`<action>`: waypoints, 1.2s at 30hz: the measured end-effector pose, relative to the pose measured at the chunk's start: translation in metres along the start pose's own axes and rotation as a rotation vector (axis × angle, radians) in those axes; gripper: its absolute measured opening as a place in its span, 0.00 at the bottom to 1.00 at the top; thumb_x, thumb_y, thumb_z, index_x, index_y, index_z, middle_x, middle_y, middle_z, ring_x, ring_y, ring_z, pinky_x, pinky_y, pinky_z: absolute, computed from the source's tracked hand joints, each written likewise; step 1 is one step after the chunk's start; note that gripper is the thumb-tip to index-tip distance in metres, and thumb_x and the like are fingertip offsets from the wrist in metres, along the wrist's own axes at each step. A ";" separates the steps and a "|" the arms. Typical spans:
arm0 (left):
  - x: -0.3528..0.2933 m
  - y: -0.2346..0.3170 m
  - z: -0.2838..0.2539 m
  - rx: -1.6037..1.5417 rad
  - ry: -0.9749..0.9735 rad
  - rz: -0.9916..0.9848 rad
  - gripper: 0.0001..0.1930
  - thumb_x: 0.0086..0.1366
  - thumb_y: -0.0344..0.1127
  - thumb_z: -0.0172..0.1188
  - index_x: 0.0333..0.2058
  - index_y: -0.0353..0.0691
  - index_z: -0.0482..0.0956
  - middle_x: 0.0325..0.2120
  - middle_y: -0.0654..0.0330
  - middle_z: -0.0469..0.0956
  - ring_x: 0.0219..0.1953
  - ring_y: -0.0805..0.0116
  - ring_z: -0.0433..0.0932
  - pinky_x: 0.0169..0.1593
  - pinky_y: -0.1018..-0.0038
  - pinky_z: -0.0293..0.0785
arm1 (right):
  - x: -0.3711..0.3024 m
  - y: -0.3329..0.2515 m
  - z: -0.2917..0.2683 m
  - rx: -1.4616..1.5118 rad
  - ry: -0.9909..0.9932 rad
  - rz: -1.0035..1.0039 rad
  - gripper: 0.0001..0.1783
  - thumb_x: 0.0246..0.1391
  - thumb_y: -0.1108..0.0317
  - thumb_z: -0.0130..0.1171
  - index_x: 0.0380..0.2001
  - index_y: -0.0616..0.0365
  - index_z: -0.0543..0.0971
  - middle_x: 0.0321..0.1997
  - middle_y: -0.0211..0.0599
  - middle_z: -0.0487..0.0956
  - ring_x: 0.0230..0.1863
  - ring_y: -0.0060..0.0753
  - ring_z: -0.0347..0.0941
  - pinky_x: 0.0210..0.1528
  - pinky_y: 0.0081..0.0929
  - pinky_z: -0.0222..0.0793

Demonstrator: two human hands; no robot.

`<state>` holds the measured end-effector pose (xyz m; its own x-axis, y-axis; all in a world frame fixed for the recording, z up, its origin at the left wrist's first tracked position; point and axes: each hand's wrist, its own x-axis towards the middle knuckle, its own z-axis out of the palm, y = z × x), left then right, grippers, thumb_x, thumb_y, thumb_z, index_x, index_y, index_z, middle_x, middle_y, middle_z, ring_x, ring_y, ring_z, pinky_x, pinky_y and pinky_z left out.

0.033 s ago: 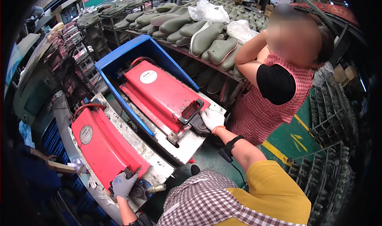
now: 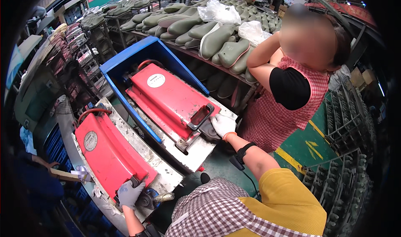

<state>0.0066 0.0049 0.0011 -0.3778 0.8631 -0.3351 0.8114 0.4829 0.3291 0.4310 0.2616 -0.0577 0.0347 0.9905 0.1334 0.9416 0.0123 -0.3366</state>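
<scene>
**Two red mould lids held at their handles**

The left hand (grey glove) is closed on the near red lid at its lower edge. The right hand is gripped around the black handle of the far red lid, beside the blue frame.

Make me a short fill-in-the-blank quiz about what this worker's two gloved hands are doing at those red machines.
1. The left hand grips the near end of a ____ lid.
2. The right hand wears a ____ glove.
3. The farther lid has a raised ____ panel behind it.
4. The rack behind holds rows of ____ boot shapes.

Missing words: red; white; blue; green
</scene>
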 end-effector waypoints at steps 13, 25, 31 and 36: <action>0.009 -0.018 0.016 0.038 0.048 0.042 0.31 0.53 0.65 0.69 0.25 0.37 0.82 0.25 0.45 0.81 0.32 0.46 0.82 0.37 0.54 0.73 | 0.002 0.010 0.011 -0.024 0.024 -0.047 0.24 0.64 0.45 0.49 0.30 0.51 0.84 0.30 0.48 0.84 0.34 0.54 0.82 0.40 0.50 0.76; 0.009 -0.013 0.013 -0.001 0.064 0.062 0.30 0.52 0.64 0.70 0.22 0.38 0.81 0.23 0.45 0.80 0.30 0.46 0.81 0.35 0.55 0.73 | 0.006 0.023 0.000 0.606 0.135 0.233 0.27 0.59 0.50 0.64 0.58 0.49 0.77 0.48 0.47 0.83 0.53 0.46 0.80 0.57 0.40 0.74; -0.003 -0.009 0.001 -0.095 0.078 0.048 0.31 0.53 0.64 0.70 0.22 0.35 0.80 0.21 0.45 0.79 0.27 0.48 0.80 0.33 0.55 0.70 | -0.021 0.005 -0.037 0.795 0.229 0.130 0.24 0.60 0.63 0.67 0.57 0.54 0.76 0.46 0.41 0.80 0.47 0.31 0.78 0.53 0.33 0.75; -0.003 -0.005 -0.007 -0.071 -0.038 0.093 0.30 0.59 0.64 0.65 0.30 0.37 0.83 0.27 0.45 0.82 0.34 0.45 0.82 0.39 0.55 0.74 | -0.106 -0.086 -0.017 0.401 -0.734 -0.632 0.18 0.64 0.53 0.58 0.45 0.56 0.82 0.45 0.42 0.82 0.48 0.42 0.80 0.52 0.41 0.75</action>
<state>0.0004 0.0004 0.0068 -0.2838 0.8993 -0.3327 0.8084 0.4110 0.4214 0.3517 0.1534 -0.0272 -0.7629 0.6262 -0.1607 0.5329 0.4684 -0.7047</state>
